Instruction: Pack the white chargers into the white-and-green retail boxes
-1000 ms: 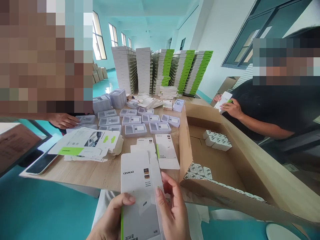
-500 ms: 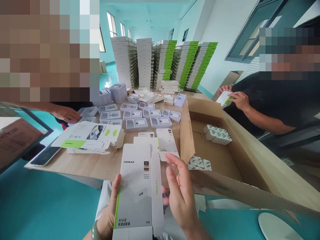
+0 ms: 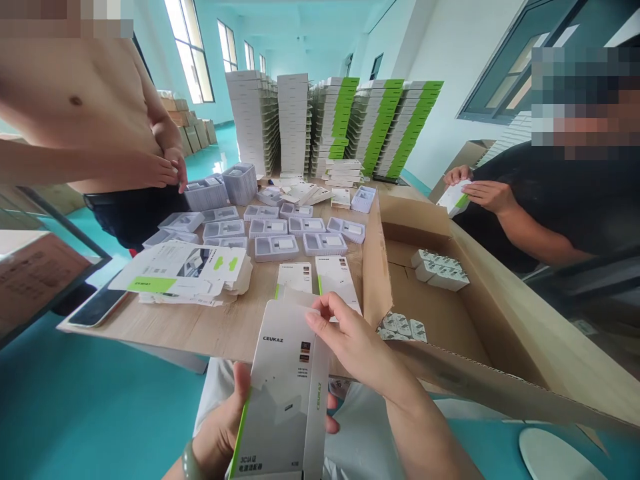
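- In our left hand point(image 3: 217, 427), gripped upright: a white CEUKAZ power adapter carton point(image 3: 283, 393).
- Just above it, our right hand point(image 3: 357, 340) is open, fingers spread at the carton's top edge.
- Right of that hand: an open cardboard box point(image 3: 430, 320).

You are in a long packing hall in a factory: white, green-edged power-adapter boxes point(image 3: 293, 123) rise in tall stacks, plastic trays point(image 3: 277, 248) cover a long wooden table point(image 3: 210, 330), and an open cardboard carton point(image 3: 425, 230) sits on it. More cartons point(image 3: 193, 130) pile up by the wall, beside the teal floor point(image 3: 100, 400) and tall windows point(image 3: 189, 57).
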Motion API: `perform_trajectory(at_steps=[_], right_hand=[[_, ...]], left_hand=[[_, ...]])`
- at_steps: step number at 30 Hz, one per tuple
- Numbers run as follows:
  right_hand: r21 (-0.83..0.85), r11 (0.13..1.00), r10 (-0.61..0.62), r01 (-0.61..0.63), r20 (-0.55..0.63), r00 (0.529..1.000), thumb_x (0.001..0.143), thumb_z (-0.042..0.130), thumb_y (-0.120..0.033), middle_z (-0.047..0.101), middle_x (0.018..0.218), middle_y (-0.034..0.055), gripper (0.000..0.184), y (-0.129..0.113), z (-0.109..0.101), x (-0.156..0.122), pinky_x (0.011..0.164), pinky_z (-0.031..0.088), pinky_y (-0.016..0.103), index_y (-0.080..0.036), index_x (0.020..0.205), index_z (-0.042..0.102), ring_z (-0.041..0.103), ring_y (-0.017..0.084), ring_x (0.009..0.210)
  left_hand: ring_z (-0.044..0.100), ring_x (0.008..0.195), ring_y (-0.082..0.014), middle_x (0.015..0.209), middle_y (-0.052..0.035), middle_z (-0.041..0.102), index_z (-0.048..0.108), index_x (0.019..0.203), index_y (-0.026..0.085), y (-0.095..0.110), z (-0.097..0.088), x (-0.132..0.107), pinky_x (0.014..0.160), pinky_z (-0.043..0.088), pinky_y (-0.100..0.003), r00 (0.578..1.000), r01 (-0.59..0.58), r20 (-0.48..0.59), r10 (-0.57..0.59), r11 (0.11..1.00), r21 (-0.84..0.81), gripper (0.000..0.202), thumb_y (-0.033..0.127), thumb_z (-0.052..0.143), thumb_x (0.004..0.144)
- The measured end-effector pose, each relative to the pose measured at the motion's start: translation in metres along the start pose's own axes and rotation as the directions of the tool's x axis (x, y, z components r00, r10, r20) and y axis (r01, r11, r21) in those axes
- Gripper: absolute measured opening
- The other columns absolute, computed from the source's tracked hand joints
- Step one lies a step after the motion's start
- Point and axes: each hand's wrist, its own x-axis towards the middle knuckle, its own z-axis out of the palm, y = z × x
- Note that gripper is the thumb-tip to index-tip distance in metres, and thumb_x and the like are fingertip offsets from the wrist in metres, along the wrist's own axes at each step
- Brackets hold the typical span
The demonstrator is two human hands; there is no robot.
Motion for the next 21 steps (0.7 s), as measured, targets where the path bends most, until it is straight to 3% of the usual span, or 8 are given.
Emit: perform_trajectory(at_steps=[3, 6, 12, 15, 18, 21], right_hand=[[-0.036, 0.999, -0.029, 0.029, 0.01, 1.0, 0.097, 0.059, -0.05, 0.063, 0.075, -0.0035, 0.026, 0.001, -0.002, 0.001, 0.059, 0.045, 0.029, -0.027, 0.086, 0.058, 0.057, 0.017, 0.069], [-0.029, 0.997, -0.065, 0.066, 0.046, 0.997, 0.094, 0.067, -0.05, 0.066, 0.069, -0.004, 0.026, 0.005, -0.005, 0.002, 0.06, 0.047, 0.029, -0.028, 0.084, 0.059, 0.059, 0.018, 0.069], [0.125, 0.991, 0.006, -0.038, 0.252, 0.968, 0.088, 0.076, -0.044, 0.076, 0.082, -0.0014, 0.029, 0.005, -0.01, 0.007, 0.071, 0.054, 0.034, -0.028, 0.104, 0.058, 0.069, 0.022, 0.08], [0.296, 0.952, -0.009, -0.073, 0.266, 0.964, 0.087, 0.075, -0.047, 0.075, 0.098, 0.0016, 0.043, 0.004, -0.011, 0.009, 0.077, 0.057, 0.036, -0.026, 0.117, 0.054, 0.071, 0.021, 0.084], [0.395, 0.919, -0.075, 0.01, 0.15, 0.986, 0.089, 0.073, -0.05, 0.072, 0.113, 0.0059, 0.057, 0.008, -0.005, 0.006, 0.086, 0.06, 0.039, -0.026, 0.135, 0.05, 0.072, 0.023, 0.101], [0.315, 0.938, -0.106, 0.145, -0.136, 0.985, 0.092, 0.072, -0.051, 0.063, 0.14, 0.0103, 0.068, 0.021, 0.012, -0.005, 0.107, 0.053, 0.044, -0.03, 0.151, 0.043, 0.06, 0.026, 0.131]], left_hand=[[0.072, 0.111, -0.0346, 0.128, -0.0175, 0.075, 0.076, 0.126, 0.009, 0.0, 0.004, 0.003, 0.071, 0.059, -0.028, 0.998, 0.021, 0.057, -0.021, 1.0, 0.008, 0.114, 0.095, 0.072, 0.052], [0.072, 0.112, -0.0339, 0.127, -0.0168, 0.075, 0.077, 0.125, 0.011, -0.003, 0.001, 0.005, 0.071, 0.058, -0.028, 0.997, 0.017, 0.078, -0.017, 1.0, -0.004, 0.109, 0.093, 0.074, 0.054], [0.067, 0.126, -0.0443, 0.13, -0.0202, 0.076, 0.071, 0.134, 0.014, -0.005, -0.006, 0.005, 0.099, 0.055, -0.046, 0.989, 0.043, 0.144, -0.045, 0.999, 0.016, 0.096, 0.078, 0.084, 0.063], [0.069, 0.123, -0.0454, 0.121, -0.0197, 0.08, 0.07, 0.134, 0.014, -0.001, -0.004, 0.007, 0.106, 0.052, -0.053, 0.995, 0.043, 0.086, -0.048, 0.998, 0.054, 0.092, 0.068, 0.089, 0.062], [0.076, 0.111, -0.0409, 0.107, -0.0162, 0.084, 0.072, 0.13, 0.014, 0.004, -0.002, 0.01, 0.099, 0.057, -0.048, 0.996, 0.022, -0.089, -0.012, 0.993, 0.112, 0.085, 0.058, 0.094, 0.06], [0.08, 0.096, -0.0343, 0.098, -0.013, 0.085, 0.072, 0.126, 0.015, 0.009, 0.0, 0.012, 0.082, 0.062, -0.039, 0.955, -0.037, -0.284, 0.084, 0.985, 0.166, 0.075, 0.049, 0.096, 0.063]])
